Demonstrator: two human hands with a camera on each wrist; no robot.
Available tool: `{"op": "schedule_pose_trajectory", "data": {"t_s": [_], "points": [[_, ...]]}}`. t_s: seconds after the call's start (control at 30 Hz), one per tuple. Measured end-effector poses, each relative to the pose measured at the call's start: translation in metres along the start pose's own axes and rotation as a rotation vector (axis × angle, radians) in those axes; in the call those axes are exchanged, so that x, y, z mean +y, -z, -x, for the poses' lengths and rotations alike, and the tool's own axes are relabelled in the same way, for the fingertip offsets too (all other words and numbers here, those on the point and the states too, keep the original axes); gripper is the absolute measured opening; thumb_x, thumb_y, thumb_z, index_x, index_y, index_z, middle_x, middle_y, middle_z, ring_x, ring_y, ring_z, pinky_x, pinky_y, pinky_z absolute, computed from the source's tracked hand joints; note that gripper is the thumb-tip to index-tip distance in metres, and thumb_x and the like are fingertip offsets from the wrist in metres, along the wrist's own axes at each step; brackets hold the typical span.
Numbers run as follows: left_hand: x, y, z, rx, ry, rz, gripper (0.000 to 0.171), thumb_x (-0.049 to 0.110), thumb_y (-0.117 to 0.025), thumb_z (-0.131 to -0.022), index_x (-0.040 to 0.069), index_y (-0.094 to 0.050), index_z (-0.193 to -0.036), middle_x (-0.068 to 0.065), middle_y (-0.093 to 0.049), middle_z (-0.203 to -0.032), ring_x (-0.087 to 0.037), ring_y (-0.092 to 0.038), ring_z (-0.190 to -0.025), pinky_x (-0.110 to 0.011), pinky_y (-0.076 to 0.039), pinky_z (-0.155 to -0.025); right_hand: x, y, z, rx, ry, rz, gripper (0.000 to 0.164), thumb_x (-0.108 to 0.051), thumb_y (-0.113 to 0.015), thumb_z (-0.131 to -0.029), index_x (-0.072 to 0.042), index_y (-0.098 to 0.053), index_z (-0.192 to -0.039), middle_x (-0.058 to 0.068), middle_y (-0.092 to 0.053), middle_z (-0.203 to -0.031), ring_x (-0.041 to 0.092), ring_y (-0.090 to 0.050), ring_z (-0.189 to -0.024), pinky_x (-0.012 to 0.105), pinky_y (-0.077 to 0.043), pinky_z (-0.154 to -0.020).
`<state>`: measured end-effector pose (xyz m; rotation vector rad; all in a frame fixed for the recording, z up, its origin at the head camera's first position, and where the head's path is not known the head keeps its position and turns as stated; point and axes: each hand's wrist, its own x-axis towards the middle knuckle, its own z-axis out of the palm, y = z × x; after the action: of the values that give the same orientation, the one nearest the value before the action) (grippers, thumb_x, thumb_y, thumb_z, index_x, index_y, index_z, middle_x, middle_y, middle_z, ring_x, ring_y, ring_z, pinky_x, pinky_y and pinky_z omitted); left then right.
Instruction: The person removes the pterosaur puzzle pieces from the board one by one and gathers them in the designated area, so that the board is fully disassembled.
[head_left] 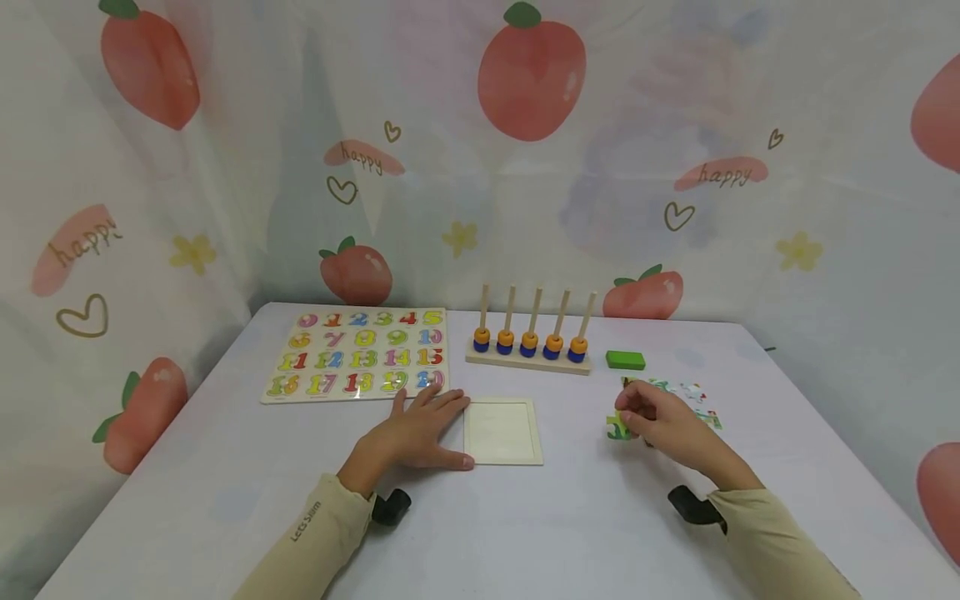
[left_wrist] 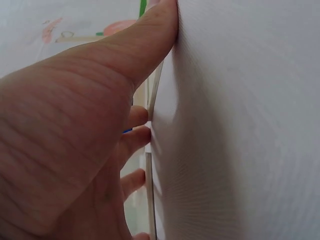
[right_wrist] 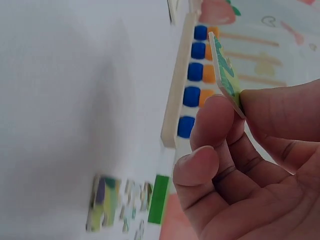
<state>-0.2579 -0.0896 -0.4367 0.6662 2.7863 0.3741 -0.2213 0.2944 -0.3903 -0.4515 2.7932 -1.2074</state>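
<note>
A green and yellow jigsaw puzzle piece (head_left: 617, 427) is pinched between the thumb and fingertips of my right hand (head_left: 671, 429), raised over the table. In the right wrist view the puzzle piece (right_wrist: 226, 72) is seen nearly edge-on. More jigsaw pieces (head_left: 697, 393) lie behind and beside that hand, which partly hides them. My left hand (head_left: 423, 429) spreads its fingers at the left edge of a pale square puzzle frame (head_left: 502, 460), thumb near the lower left corner. The left wrist view shows the left hand (left_wrist: 90, 110) with fingertips low at the edge.
A number board (head_left: 345, 392) with colourful digits lies at the back left. A wooden peg stand (head_left: 525, 362) with orange and blue beads stands behind the square frame. A green block (head_left: 626, 360) sits right of the stand. A patterned cloth (head_left: 465, 200) hangs behind the table.
</note>
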Motion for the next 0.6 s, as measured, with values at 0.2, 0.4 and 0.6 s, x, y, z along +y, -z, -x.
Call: {"op": "schedule_pose_trajectory", "data": {"t_s": [0.2,0.4,0.6], "points": [[0.004,0.004,0.0,0.017,0.023,-0.011,0.099,0.068,-0.08,-0.086,0.026,-0.041,-0.167,0.004,-0.034,-0.173,-0.032,-0.014,-0.163,-0.073,-0.006,-0.124,0.014,0.02,0.007,0.061,0.007,0.03,0.01,0.002,-0.064,-0.104,0.002,-0.062,-0.114,0.008,-0.066,-0.1,0.021,-0.064,-0.086,0.027,-0.055,-0.07],[0.005,0.005,0.0,0.043,0.018,-0.009,0.097,0.068,-0.081,-0.085,0.025,-0.045,-0.165,0.002,-0.038,-0.171,-0.035,-0.019,-0.162,-0.075,-0.01,-0.123,0.028,0.039,0.013,0.087,-0.025,0.068,0.012,0.001,-0.063,-0.106,0.005,-0.061,-0.117,0.009,-0.066,-0.1,0.021,-0.063,-0.083,0.03,-0.056,-0.068],[0.007,0.004,-0.004,0.059,0.019,-0.025,0.097,0.069,-0.08,-0.085,0.025,-0.045,-0.164,0.002,-0.039,-0.17,-0.035,-0.022,-0.161,-0.076,-0.012,-0.122,0.047,0.056,0.015,0.109,-0.074,0.091,0.014,-0.001,-0.06,-0.108,0.006,-0.06,-0.119,0.01,-0.065,-0.103,0.023,-0.061,-0.082,0.029,-0.055,-0.067]]}}
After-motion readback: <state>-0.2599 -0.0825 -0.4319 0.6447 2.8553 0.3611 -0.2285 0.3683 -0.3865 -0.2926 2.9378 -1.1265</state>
